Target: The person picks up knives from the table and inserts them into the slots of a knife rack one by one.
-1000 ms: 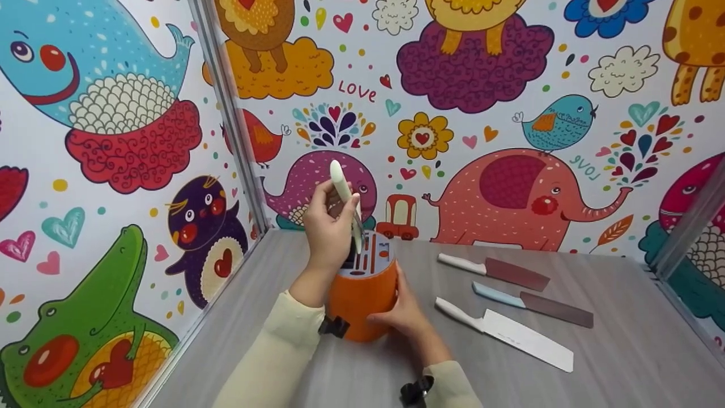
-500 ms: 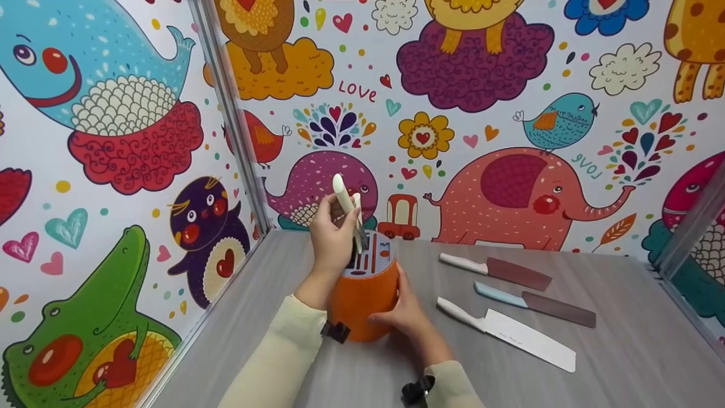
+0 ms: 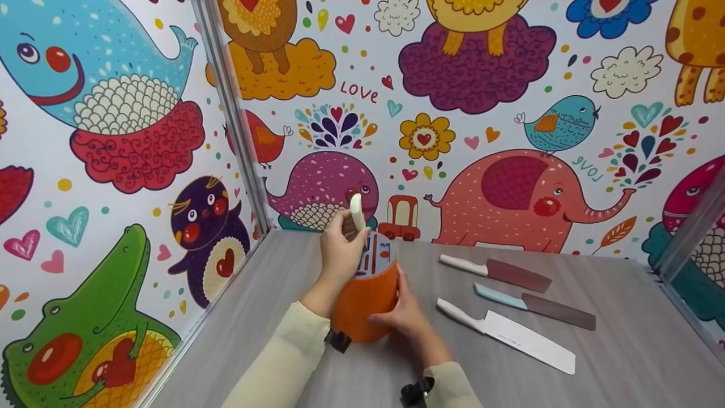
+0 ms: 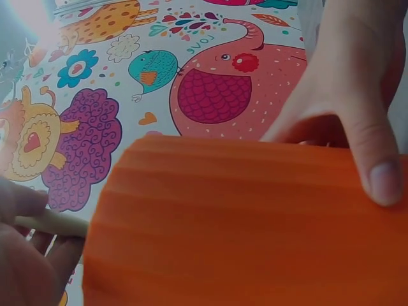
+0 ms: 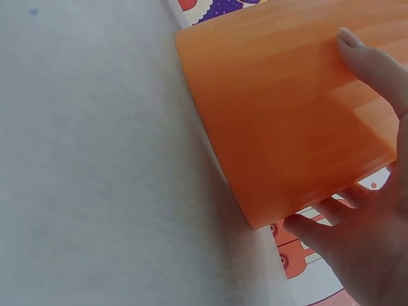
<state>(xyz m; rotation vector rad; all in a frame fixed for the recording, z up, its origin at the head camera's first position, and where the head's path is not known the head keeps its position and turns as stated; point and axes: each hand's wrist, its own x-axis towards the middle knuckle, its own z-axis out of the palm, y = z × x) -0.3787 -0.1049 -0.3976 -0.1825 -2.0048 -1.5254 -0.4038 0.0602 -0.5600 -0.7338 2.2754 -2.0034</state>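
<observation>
An orange knife block [image 3: 365,309] stands upright on the table, its grey slotted top [image 3: 378,255] partly covered by my left hand [image 3: 341,249]. That hand grips a kitchen tool by its cream handle [image 3: 357,211], which rises steeply above the block's left side. The lower part of the tool is hidden behind the fingers. In the left wrist view the handle [image 4: 54,223] runs between thumb and fingers to the block's top edge. My right hand [image 3: 405,309] holds the block's right side, thumb on the front, fingers curving round behind, as the right wrist view also shows.
Three knives lie to the right: a white-handled one with a brown blade [image 3: 518,274], a blue-handled one with a brown blade [image 3: 558,310], and a white cleaver [image 3: 527,340] nearest me. Cartoon-printed walls [image 3: 464,130] close off the back and sides of the grey table [image 3: 640,362].
My left hand has moved down and slightly right, lowering the cream-handled kitchen tool toward the block's top; the handle now stands more upright. My right hand keeps its hold on the block.
</observation>
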